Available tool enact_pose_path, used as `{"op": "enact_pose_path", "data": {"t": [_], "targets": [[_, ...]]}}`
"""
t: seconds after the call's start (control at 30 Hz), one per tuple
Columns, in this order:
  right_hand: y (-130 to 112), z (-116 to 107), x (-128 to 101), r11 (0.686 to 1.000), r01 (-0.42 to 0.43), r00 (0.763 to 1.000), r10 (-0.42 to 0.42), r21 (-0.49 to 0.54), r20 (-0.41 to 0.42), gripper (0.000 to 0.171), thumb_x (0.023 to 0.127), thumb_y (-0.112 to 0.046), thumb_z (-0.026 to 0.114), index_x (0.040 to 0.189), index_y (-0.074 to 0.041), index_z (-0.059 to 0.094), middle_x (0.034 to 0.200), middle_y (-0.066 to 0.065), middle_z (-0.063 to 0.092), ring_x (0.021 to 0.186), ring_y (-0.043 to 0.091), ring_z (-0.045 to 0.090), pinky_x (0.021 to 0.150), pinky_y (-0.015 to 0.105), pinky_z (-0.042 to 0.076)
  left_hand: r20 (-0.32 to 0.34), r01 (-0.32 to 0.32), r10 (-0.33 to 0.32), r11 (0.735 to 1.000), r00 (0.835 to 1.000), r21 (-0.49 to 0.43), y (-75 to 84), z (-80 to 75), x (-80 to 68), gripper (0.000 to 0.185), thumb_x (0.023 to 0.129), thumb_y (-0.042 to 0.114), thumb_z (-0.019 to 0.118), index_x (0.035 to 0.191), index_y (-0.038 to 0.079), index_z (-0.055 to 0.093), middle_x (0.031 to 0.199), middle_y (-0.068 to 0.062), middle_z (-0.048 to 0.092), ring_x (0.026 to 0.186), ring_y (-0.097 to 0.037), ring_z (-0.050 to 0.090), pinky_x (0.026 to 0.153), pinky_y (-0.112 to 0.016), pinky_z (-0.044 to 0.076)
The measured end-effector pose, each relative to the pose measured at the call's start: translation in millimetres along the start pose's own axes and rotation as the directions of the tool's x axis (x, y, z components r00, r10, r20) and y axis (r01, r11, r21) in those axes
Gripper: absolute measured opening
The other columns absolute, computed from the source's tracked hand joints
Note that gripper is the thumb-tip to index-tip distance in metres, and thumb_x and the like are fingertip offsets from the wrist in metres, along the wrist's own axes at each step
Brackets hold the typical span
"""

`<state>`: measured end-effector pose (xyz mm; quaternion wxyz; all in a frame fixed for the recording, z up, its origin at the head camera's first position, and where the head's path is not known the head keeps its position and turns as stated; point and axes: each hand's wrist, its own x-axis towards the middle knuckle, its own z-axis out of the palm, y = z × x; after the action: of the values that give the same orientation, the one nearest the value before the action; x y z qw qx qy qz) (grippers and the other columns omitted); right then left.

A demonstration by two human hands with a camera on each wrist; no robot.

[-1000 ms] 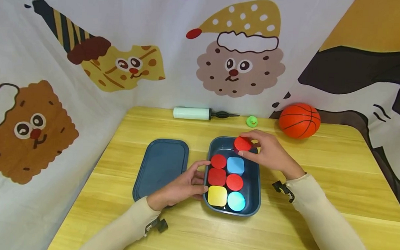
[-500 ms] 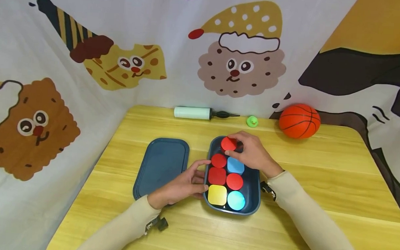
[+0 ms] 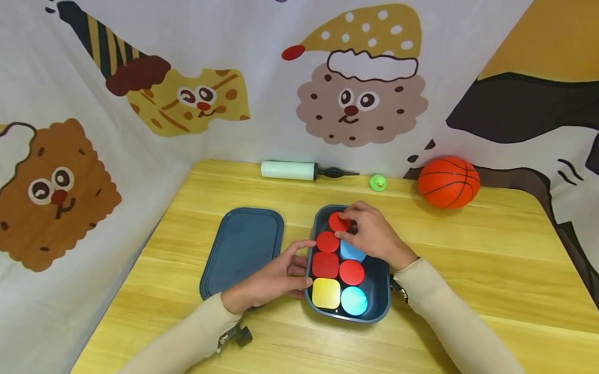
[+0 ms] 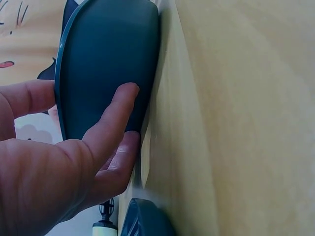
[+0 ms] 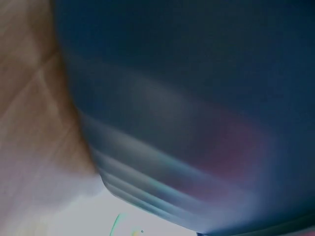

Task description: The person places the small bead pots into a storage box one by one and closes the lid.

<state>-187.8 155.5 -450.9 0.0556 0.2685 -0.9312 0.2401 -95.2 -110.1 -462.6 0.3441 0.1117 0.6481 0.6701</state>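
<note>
In the head view, a dark blue box (image 3: 379, 283) stands on the wooden table. My right hand (image 3: 375, 233) pinches a red round block (image 3: 337, 222) at the box's far left corner. Below that lie another red round block (image 3: 327, 242), a red square block (image 3: 325, 265), a yellow square block (image 3: 326, 293), a third red round block (image 3: 352, 272) and a light blue round block (image 3: 354, 300). A blue square block (image 3: 353, 252) is partly covered by the right hand. With fingers extended, my left hand (image 4: 54, 172) touches the box's outer left wall (image 4: 106, 54). The right wrist view is blurred.
A dark blue lid (image 3: 243, 245) lies left of the box, partly behind the left hand. Along the back edge sit a pale green hand pump (image 3: 289, 170), a green toy duck (image 3: 378, 183) and an orange basketball (image 3: 449, 182). A printed cloth (image 3: 272, 114) hangs behind.
The right hand has moved left with the red round block and lowered it into the far left corner of the box. The left hand stays at the box's side.
</note>
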Motion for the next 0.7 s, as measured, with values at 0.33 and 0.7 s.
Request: {"op": "enact_pose_path", "data": {"t": [0.33, 0.7], "targets": [[1.3, -1.6, -1.8, 1.0, 0.008, 1.0, -0.008, 0.006, 0.009, 0.036, 0.083, -0.031, 0.08, 0.108, -0.005, 0.076, 0.114, 0.007, 0.061, 0.098, 0.021, 0.061, 0.079, 0.035, 0.058, -0.004, 0.003, -0.003, 1.0, 1.0, -0.008, 1.8, 1.2, -0.7, 0.075, 0.095, 0.009, 0.065, 0.152, 0.036, 0.026, 0.137, -0.022, 0.046, 0.114, -0.027, 0.061, 0.088, -0.053, 0.056], [-5.6, -21.8, -3.1, 0.99, -0.025, 1.0, 0.025, 0.136, 0.006, 0.043, 0.086, -0.033, 0.077, 0.118, -0.005, 0.071, 0.115, 0.005, 0.063, 0.096, 0.023, 0.068, 0.081, 0.037, 0.06, -0.023, 0.005, -0.005, 1.0, 1.0, 0.0, 2.3, 2.0, 0.5, 0.075, 0.094, 0.009, 0.065, 0.152, 0.036, 0.027, 0.136, -0.021, 0.047, 0.113, -0.027, 0.061, 0.085, -0.047, 0.058]]}}
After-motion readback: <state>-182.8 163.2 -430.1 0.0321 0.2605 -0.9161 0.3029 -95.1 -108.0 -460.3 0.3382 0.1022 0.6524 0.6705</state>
